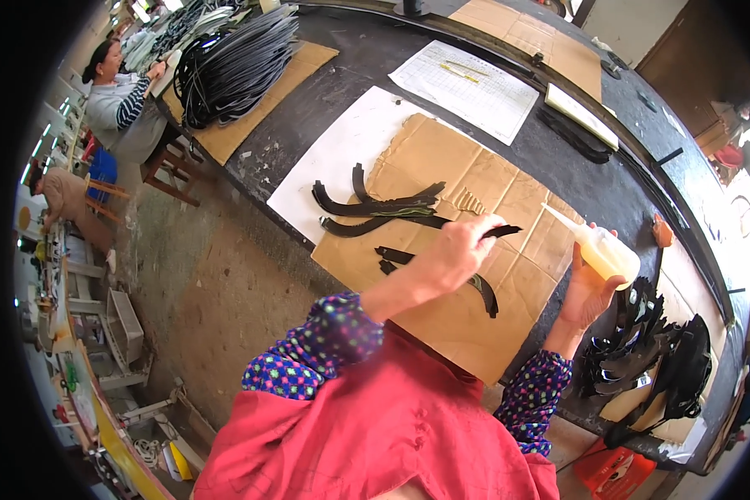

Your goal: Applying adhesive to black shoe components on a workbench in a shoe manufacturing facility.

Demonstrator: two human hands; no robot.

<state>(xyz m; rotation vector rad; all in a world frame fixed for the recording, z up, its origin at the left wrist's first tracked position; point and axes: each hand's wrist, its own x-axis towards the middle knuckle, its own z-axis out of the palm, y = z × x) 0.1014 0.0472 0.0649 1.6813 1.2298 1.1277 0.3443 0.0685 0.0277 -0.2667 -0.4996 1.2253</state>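
My left hand (457,254) is closed on a curved black strip (503,230), whose end sticks out past the fingers. In my right hand (590,293) I hold a squeeze bottle (610,255) of yellowish liquid. Its pale pointed nozzle tilts up and to the left, over the far right part of a cardboard sheet (508,333). Several more black strips (375,206) lie crossed in a pile at the left of that sheet. A few others (485,297) rest nearer me, partly hidden beneath my left arm. Wavy amber marks (469,201) show on the cardboard beyond my left hand.
The cardboard and a white sheet (308,179) lie on a dark table. A gridded paper (467,87) is farther back. A big bundle of dark strips (240,73) sits far left, near a seated person (121,108). Black pieces (642,350) are heaped at the right.
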